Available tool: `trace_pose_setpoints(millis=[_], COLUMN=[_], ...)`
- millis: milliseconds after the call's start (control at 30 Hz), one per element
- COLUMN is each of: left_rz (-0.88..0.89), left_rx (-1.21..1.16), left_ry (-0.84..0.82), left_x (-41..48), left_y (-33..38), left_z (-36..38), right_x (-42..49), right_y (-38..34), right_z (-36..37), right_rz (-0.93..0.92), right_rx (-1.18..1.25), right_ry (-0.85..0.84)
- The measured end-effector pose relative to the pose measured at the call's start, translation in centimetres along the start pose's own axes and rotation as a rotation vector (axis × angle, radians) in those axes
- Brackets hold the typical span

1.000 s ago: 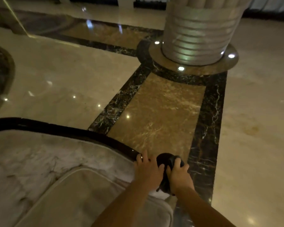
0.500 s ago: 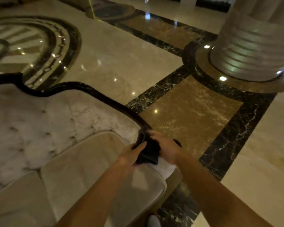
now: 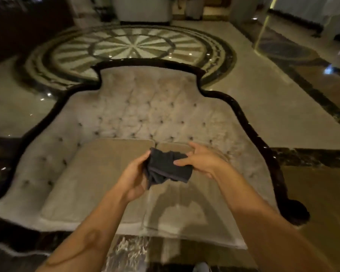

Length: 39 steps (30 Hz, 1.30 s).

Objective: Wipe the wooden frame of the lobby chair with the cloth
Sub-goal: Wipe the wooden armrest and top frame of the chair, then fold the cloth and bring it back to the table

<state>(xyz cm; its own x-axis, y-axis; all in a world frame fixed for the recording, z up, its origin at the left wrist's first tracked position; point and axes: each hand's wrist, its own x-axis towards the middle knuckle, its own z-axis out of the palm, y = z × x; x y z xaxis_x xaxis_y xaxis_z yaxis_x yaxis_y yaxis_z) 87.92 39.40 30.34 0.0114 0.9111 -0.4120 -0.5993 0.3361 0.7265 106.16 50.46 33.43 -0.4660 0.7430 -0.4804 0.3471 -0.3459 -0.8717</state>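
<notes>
Two hands, left hand (image 3: 134,178) and right hand (image 3: 201,160), clamped on dark cloth (image 3: 168,168) above seat cushions (image 3: 98,173). Around tufted upholstery, dark wooden frame (image 3: 249,132). Beyond chair back, polished marble floor (image 3: 263,107) with round starburst medallion (image 3: 132,46).

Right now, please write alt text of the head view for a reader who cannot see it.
Two bare hands, left and right, hold a dark cloth above the seat of a tufted chair. The dark frame curves around its back. Polished marble floor lies beyond.
</notes>
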Motion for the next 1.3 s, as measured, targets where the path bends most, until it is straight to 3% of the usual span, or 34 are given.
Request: trace_pose_setpoints(millis=[100,200,333,500,633,800,867,900,1067,1300], left_rz=[0.047,0.175,0.303,0.421,0.470,0.574,0.577,0.573,0.524,0.417], left_rx=[0.162,0.149,-0.097,-0.290,-0.485,-0.630,-0.629,-0.626,-0.537,-0.564], left_ry=[0.184,0.425,0.570,0.666,0.642,0.627,0.621,0.612,0.733,0.938], left_x=[-7.3,-13.0,-21.0,-28.0,-32.0,-33.2,-33.3,-33.4,-33.6,-33.6], left_y=[1.0,2.0,3.6,3.8,4.3,7.1,8.5,9.2,12.0,15.4], left_z=[-6.8,-12.1,-19.0,-25.4,-31.6,-40.0,-43.1,-44.6,-52.4,-63.0], right_x=[-0.4,-0.7,-0.7,0.6,2.0,6.7,8.7,9.6,15.2,20.8], right_y=[-1.5,-1.7,-0.8,-0.2,-0.3,-0.4,-0.8,-1.2,-2.5,-3.9], right_z=[11.0,19.5,29.3,39.4,48.6,58.2,61.4,63.1,71.3,82.2], right_rz=[-0.195,-0.259,-0.059,0.019,0.069,0.501,0.583,0.578,0.357,0.390], right_rx=[-0.285,-0.303,-0.044,-0.013,0.009,0.279,0.288,0.274,-0.031,-0.074], right_ry=[-0.059,-0.149,-0.259,-0.424,-0.679,-1.132,-1.245,-1.267,-1.056,-0.933])
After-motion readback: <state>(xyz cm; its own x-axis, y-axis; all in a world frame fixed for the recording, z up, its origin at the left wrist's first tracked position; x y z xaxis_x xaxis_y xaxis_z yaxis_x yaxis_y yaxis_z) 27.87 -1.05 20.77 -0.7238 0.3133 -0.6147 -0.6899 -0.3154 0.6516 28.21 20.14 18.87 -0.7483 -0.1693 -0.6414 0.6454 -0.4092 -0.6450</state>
